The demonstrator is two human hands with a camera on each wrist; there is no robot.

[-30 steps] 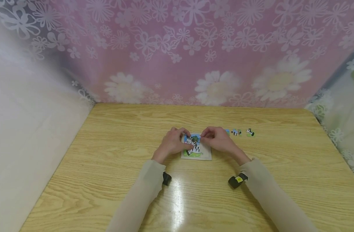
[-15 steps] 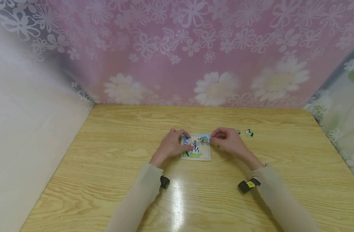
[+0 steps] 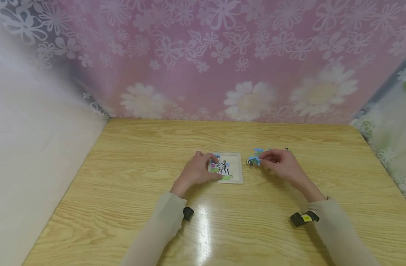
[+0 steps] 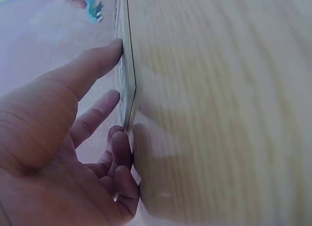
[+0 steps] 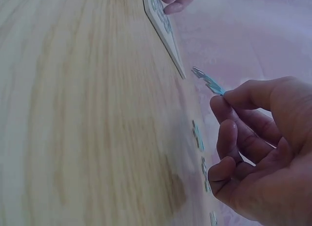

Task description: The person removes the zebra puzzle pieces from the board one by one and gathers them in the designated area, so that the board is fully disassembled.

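A square puzzle board (image 3: 241, 170) with a pale rim lies on the table, zebra pieces (image 3: 224, 170) filling its left part. Over its left side is my left hand (image 3: 195, 170); thumb and index finger press on its face, while the other fingers curl beside its edge in the left wrist view. Right of the board, my right hand (image 3: 286, 168) pinches a jigsaw piece (image 3: 254, 161) with blue sky and a green tree between thumb and index finger. The right wrist view shows this piece (image 5: 207, 81) raised off the table and tilted.
Behind the right hand lie loose jigsaw pieces, one blue and green (image 3: 258, 151) and another (image 3: 286, 149) farther right, partly hidden. The right wrist view shows them in a row, one piece (image 5: 197, 136) nearest the board. A pink flowered curtain (image 3: 203, 81) hangs behind the wooden table (image 3: 140, 155).
My right hand has drawn the tree piece away from the board's upper right and carried it to the right, near the loose pieces. The left hand stays at the board, its thumb slightly lower.
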